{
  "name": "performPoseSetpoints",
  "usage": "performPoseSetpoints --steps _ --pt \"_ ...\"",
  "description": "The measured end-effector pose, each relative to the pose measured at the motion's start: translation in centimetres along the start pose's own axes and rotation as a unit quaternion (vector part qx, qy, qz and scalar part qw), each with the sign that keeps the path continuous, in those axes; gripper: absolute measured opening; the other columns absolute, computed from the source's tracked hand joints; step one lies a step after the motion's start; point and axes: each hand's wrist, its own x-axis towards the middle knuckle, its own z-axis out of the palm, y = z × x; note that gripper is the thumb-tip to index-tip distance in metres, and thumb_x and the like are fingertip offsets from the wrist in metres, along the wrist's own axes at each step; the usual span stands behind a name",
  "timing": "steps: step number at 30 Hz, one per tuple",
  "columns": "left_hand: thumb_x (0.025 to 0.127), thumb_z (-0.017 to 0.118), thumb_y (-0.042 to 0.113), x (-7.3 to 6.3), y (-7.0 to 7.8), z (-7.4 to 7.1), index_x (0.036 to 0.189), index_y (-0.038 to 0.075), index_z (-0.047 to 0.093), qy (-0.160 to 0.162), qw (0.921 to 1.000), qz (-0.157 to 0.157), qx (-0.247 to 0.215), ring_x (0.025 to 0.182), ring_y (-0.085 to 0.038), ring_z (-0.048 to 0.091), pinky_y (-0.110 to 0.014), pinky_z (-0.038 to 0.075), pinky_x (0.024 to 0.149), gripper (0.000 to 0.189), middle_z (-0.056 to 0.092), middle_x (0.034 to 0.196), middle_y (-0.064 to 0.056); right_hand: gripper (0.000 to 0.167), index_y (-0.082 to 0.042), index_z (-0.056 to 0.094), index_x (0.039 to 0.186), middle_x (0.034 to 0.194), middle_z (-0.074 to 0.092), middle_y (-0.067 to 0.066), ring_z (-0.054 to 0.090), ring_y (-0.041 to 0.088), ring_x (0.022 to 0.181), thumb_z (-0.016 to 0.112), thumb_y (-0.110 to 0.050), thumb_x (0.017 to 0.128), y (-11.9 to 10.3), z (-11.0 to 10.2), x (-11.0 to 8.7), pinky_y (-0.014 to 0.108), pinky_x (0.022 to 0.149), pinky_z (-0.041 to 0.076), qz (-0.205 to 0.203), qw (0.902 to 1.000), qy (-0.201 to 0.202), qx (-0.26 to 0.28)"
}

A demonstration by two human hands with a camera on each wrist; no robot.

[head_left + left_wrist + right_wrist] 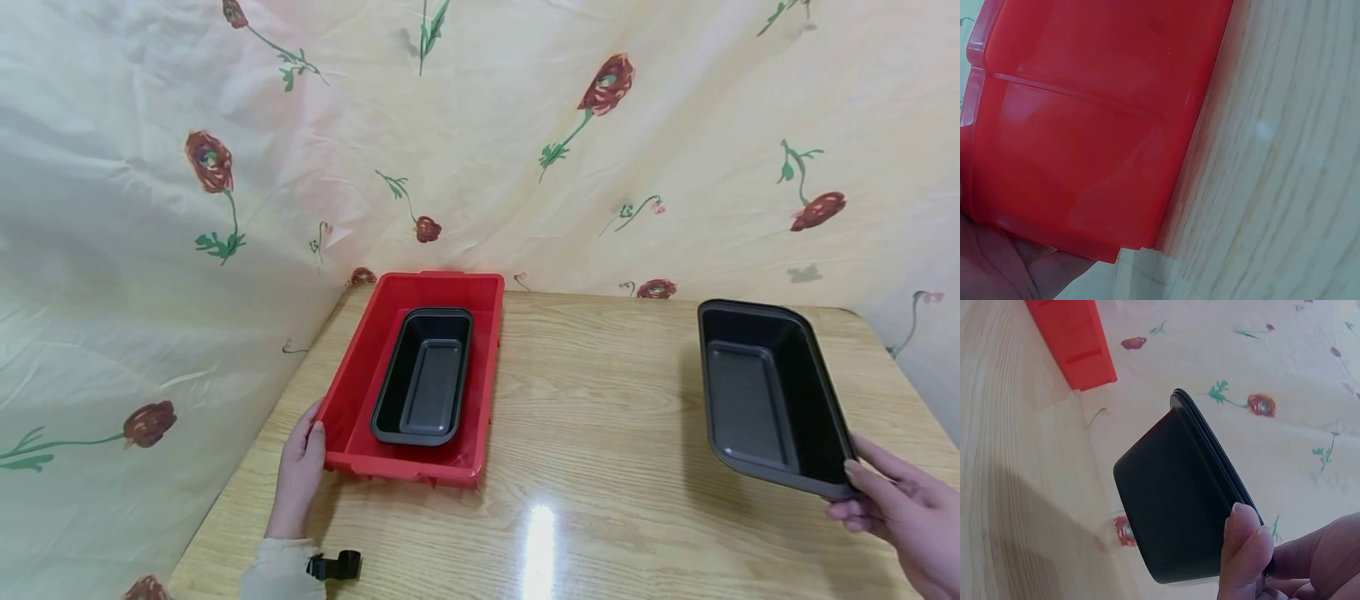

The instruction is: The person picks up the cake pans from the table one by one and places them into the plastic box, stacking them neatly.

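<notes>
In the head view a red plastic tray (pixel 487 417) stands on the left part of the table, with one dark loaf pan (pixel 435 387) lying inside it. My left hand (pixel 302 467) grips the tray's near left corner, thumb over the rim; the left wrist view shows the tray's outer wall (pixel 1085 144) close up. At the right, my right hand (pixel 900 508) pinches the near right corner of a second dark loaf pan (pixel 750 400). That pan is held above the table, tilted, its inside bare. Its outer side (pixel 1172 506) faces the right wrist camera.
A wooden table (pixel 592 400) lies under everything, with a bright light reflection near its front. Flower-patterned cloth (pixel 487 150) hangs behind and to the left. A black strap (pixel 333 565) sits at the left wrist.
</notes>
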Motion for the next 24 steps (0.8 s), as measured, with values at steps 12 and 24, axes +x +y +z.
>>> performPoseSetpoints --steps 12,24 --pt "0.107 0.035 0.027 0.1 -0.2 0.0 0.154 0.015 0.03 0.003 0.9999 -0.006 0.01 0.13 -0.033 0.041 -0.047 0.043 0.1 0.049 0.036 0.151 -0.014 0.046 -0.049 0.065 0.106 0.079 0.072 -0.002 0.067 0.014 0.061 0.044 -0.008 0.104 -3.3 4.1 -0.9 0.025 0.05 0.05 0.026 0.9988 -0.012 -0.041" --pt "0.107 0.034 0.024 0.0 0.1 0.0 0.154 0.015 0.03 0.0 1.0 -0.002 -0.006 0.13 -0.035 0.04 -0.047 0.041 0.101 0.048 0.036 0.151 -0.015 0.047 -0.044 0.064 0.116 0.088 0.073 0.002 0.068 0.017 0.066 0.044 -0.003 0.103 -3.3 4.7 -0.4 0.027 0.056 0.053 0.013 0.997 -0.073 -0.025"
